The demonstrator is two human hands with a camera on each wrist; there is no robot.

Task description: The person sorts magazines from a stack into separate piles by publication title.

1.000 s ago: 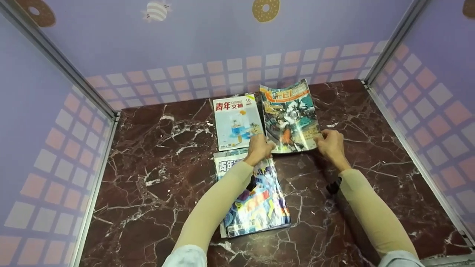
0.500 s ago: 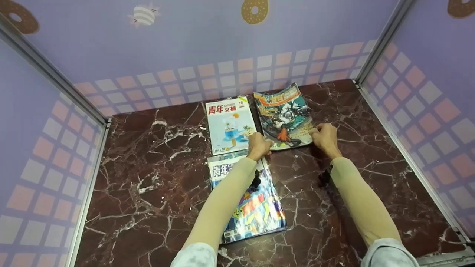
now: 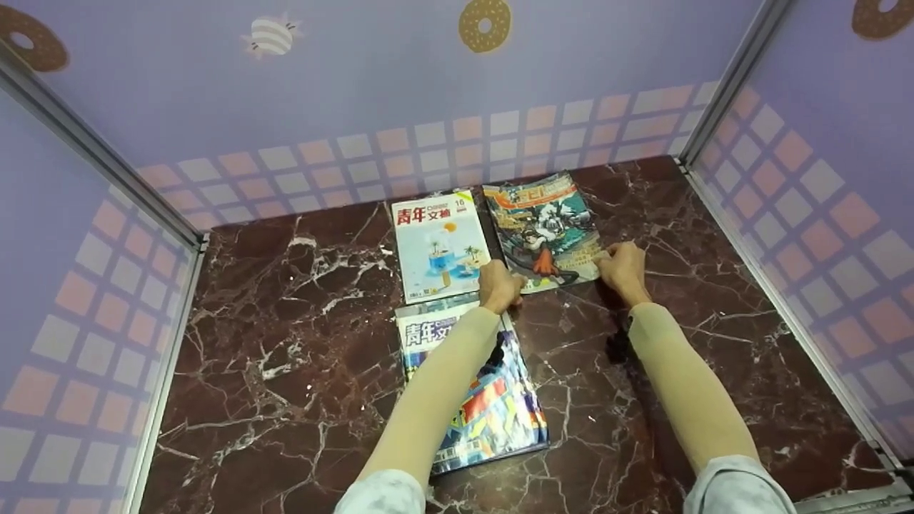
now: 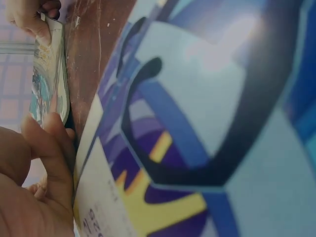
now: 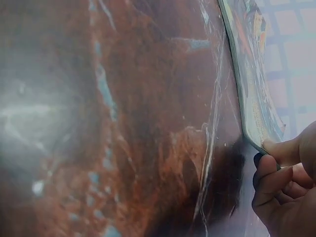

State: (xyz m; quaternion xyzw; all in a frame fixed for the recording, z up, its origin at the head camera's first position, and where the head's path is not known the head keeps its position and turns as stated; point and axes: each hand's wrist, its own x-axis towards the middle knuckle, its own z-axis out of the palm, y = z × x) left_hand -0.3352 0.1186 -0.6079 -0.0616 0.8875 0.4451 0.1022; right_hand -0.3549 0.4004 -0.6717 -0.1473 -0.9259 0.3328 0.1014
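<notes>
Teal magazine [image 3: 546,232]: far side of the marble surface [image 3: 300,371] — just right of the white magazine [image 3: 437,246].
Right hand [image 3: 623,270]: pinches its lower right corner.
Left hand [image 3: 498,287]: grips its lower left corner.
Glossy magazine [image 3: 503,410]: nearer — partly behind the left forearm [image 3: 428,400].

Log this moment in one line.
right hand: pinches orange-bannered magazine, right side | left hand: at its left corner | pale-blue magazine: alongside

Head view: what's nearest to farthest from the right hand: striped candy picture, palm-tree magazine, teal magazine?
1. Teal magazine, pinched in the right hand.
2. Palm-tree magazine, left of it.
3. Striped candy picture, high on back wall.
</notes>
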